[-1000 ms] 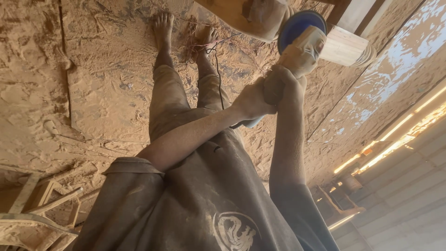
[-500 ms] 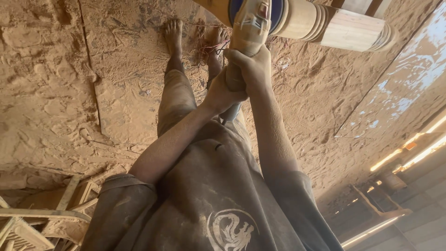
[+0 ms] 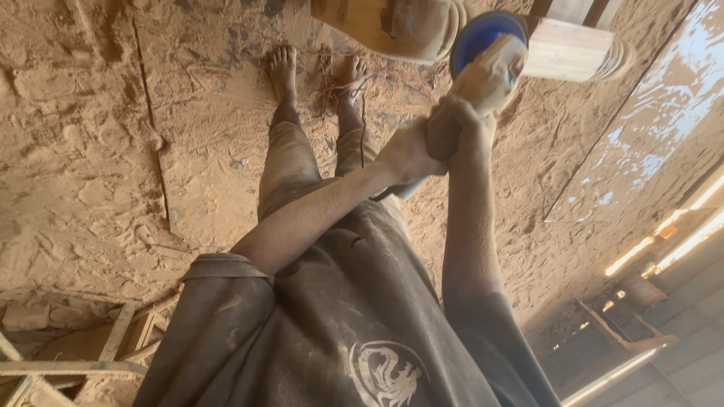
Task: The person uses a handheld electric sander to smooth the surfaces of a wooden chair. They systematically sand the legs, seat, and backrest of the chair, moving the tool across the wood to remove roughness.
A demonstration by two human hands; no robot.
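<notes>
Both hands are closed round a dusty angle grinder: the left hand on its rear handle, the right hand nearer the head. Its blue disc guard meets a pale wooden piece above the sawdust-covered floor.

sawdust-covered floor, wooden frame

Grinder swung right since half a second ago, blue disc showing again past wooden piece. Right hand and left hand shifted right with it, gripping its body.
</notes>
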